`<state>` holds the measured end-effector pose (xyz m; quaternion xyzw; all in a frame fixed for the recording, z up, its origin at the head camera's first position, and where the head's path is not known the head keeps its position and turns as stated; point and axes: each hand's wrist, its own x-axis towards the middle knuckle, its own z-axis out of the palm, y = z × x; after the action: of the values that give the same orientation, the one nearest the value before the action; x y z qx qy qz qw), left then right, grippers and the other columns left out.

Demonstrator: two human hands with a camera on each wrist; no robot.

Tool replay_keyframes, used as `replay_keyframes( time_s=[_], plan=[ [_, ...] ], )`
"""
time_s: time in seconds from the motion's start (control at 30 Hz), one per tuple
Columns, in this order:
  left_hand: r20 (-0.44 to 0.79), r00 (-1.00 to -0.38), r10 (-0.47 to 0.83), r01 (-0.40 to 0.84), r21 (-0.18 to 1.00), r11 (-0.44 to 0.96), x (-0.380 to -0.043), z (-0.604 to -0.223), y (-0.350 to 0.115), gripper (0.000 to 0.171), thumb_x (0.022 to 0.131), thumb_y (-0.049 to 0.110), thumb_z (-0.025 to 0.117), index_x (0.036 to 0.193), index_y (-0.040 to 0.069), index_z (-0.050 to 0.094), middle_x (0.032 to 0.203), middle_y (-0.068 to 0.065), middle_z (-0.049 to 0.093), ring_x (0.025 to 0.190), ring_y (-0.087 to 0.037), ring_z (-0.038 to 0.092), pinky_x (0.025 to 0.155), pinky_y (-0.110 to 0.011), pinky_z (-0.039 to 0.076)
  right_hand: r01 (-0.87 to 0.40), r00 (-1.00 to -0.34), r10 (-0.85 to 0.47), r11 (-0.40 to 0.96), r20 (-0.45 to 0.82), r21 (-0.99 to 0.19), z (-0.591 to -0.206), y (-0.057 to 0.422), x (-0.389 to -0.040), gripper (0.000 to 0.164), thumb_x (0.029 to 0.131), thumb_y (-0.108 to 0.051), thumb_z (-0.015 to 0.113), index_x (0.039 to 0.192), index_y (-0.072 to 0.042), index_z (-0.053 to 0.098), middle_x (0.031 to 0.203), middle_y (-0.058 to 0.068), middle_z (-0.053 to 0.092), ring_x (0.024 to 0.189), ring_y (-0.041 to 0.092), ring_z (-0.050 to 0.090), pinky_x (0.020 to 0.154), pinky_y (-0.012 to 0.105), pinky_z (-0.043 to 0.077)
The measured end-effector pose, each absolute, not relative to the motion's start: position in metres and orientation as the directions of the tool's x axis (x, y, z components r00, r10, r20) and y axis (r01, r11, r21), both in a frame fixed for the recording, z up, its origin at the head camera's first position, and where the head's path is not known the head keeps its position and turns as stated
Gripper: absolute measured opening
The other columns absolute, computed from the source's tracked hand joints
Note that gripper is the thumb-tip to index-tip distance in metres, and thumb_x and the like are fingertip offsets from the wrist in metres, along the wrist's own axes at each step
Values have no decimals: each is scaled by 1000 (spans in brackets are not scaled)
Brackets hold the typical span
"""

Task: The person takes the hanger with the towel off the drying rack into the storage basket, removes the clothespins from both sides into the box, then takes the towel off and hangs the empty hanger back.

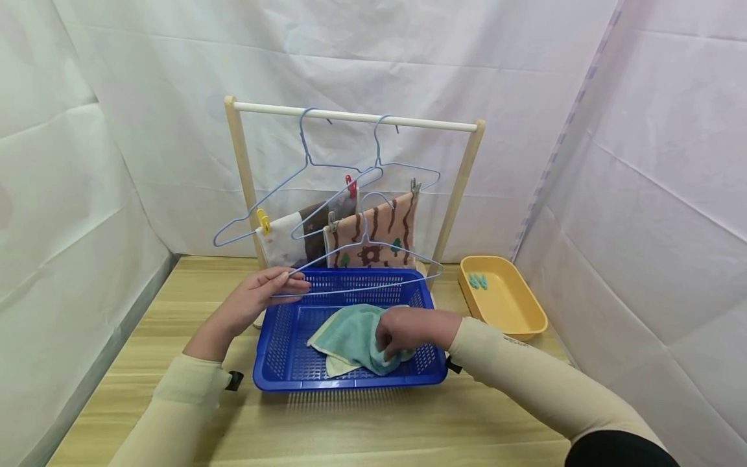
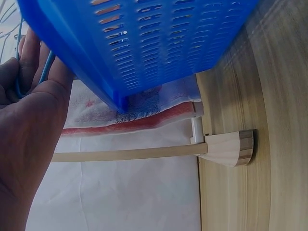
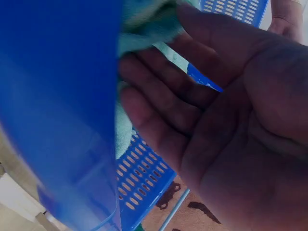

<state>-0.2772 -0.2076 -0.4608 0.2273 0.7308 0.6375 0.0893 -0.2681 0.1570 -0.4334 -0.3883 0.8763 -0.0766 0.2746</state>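
Observation:
My left hand holds a light blue wire hanger by its left corner, thumb on top, the hook pointing up above a blue plastic basket. In the left wrist view the hanger's wire runs between the thumb and fingers. A green towel with a pale cream edge lies crumpled in the basket. My right hand reaches into the basket and pinches the towel's right part. In the right wrist view the thumb and index finger meet at the green cloth; other fingers extend below it.
Behind the basket stands a wooden rack with a white rod. Two blue hangers hang there with a white-and-dark cloth and a brown patterned towel clipped on. At right sits a yellow tray holding teal clips.

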Motion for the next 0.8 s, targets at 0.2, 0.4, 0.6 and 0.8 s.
replay_keyframes(
  time_s=[0.2, 0.4, 0.6, 0.8],
  plan=[
    [152, -882, 447, 213, 973, 89, -278, -460, -208, 54, 123, 34, 43, 148, -11, 57, 139, -21, 74, 128, -22, 74, 107, -40, 61, -638, -520, -711, 692, -474, -338, -434, 157, -267, 10, 102, -26, 84, 107, -17, 86, 89, -15, 73, 80, 4, 65, 76, 22, 59],
    [148, -884, 444, 207, 975, 87, -277, -460, -206, 54, 122, 34, 44, 149, -11, 57, 139, -22, 74, 128, -22, 74, 106, -38, 61, -711, -479, -747, 638, -461, -296, -439, 154, -269, 14, 109, -23, 75, 100, -19, 84, 82, -16, 70, 74, 3, 60, 72, 20, 54],
    [145, -886, 440, 205, 974, 93, -276, -460, -205, 54, 122, 35, 44, 150, -10, 57, 139, -21, 74, 129, -23, 73, 105, -36, 61, -738, -498, -724, 643, -478, -205, -442, 143, -265, 16, 110, -22, 73, 102, -15, 85, 81, -12, 70, 71, 5, 59, 69, 21, 53],
    [141, -887, 440, 204, 974, 100, -276, -459, -205, 55, 122, 35, 44, 150, -10, 56, 139, -21, 74, 129, -25, 73, 106, -36, 61, -745, -521, -690, 655, -503, -128, -439, 134, -256, 9, 103, -25, 83, 105, -17, 86, 82, -12, 72, 73, 5, 63, 72, 21, 57]
  ],
)
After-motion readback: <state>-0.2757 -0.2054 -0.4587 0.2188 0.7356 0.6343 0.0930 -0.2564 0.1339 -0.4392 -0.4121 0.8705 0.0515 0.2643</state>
